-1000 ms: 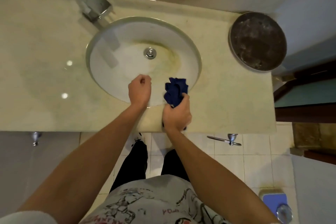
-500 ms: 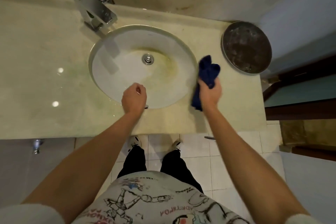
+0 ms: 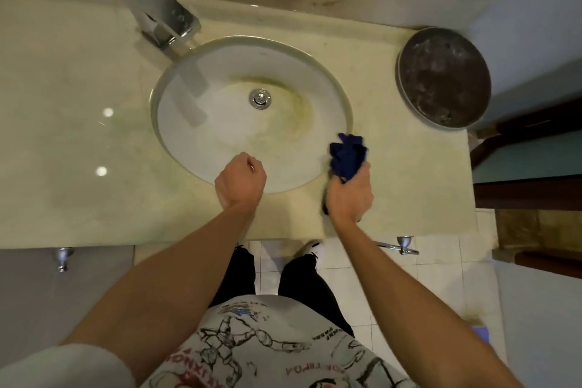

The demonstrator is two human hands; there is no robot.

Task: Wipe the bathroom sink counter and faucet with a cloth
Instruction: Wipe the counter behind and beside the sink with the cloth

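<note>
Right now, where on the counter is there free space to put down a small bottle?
The widest bare patch of the beige stone counter lies left of the white oval sink basin, below the chrome faucet. The right side is crowded: right hand gripping the dark blue cloth, round dark metal dish.

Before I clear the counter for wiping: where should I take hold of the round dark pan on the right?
Grip the pan by its near rim, reaching from the front: no handle shows, and the wall crowds its far and right sides.
</note>
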